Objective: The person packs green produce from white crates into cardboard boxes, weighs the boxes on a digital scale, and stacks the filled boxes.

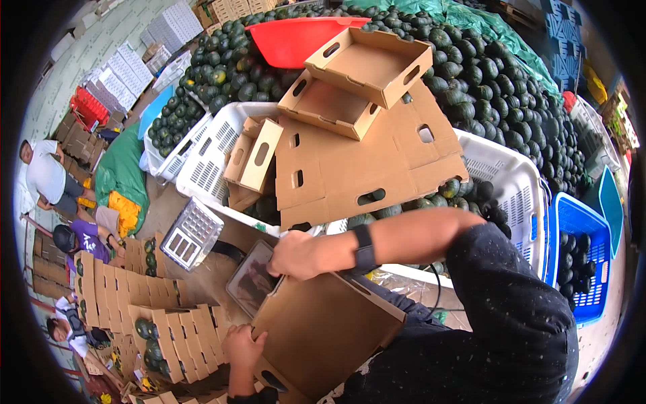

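Observation:
An open cardboard tray (323, 330) is tilted in front of my body, its brown inside turned up. My left hand (243, 347) holds its near left side, thumb over the rim and fingers out of sight behind the wall. At the tray's far left corner my right hand (296, 256) is closed on the edge, a dark band round its wrist. Past that corner lies the plate of a scale (249, 279), partly covered by my right hand. The scale's display with keypad (192, 232) stands to the left.
Flattened cardboard (363, 161) and stacked trays (370, 64) lie across white crates (505, 168) of dark green squash. Behind is a large squash heap (484, 81) with a red basin (303, 40). Filled trays (182, 343) stack up at left near several people. A blue crate (585, 256) stands right.

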A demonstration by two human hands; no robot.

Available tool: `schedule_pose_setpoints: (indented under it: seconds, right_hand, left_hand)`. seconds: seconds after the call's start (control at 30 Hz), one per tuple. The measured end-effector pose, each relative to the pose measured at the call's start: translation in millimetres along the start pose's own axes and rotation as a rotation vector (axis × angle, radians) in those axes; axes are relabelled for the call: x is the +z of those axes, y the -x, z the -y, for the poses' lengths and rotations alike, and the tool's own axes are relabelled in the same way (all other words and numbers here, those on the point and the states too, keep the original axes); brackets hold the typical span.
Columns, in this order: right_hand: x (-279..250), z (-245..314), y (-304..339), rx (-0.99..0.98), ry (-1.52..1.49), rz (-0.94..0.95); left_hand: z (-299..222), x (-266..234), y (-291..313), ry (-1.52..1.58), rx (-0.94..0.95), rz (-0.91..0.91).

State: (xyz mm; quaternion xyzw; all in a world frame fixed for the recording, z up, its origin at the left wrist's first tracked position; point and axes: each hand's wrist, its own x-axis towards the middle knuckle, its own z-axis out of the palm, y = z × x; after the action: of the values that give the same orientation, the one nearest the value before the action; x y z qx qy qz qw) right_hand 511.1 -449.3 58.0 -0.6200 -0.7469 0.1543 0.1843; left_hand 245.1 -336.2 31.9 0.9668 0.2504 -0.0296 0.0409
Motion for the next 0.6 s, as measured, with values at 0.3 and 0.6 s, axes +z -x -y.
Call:
schedule_pose_setpoints:
  seconds: [0.3,0.6]
  right_hand:
    - [65.3,-60.8,159.6,1.044,-1.823,-0.930]
    - [-28.2,-120.3,181.4,0.527,-1.361,-1.766]
  left_hand:
    - [39.5,-42.6,105.9,0.477,-0.794,-0.524]
    - [83.8,-46.8,153.8,0.730,-0.883,-0.848]
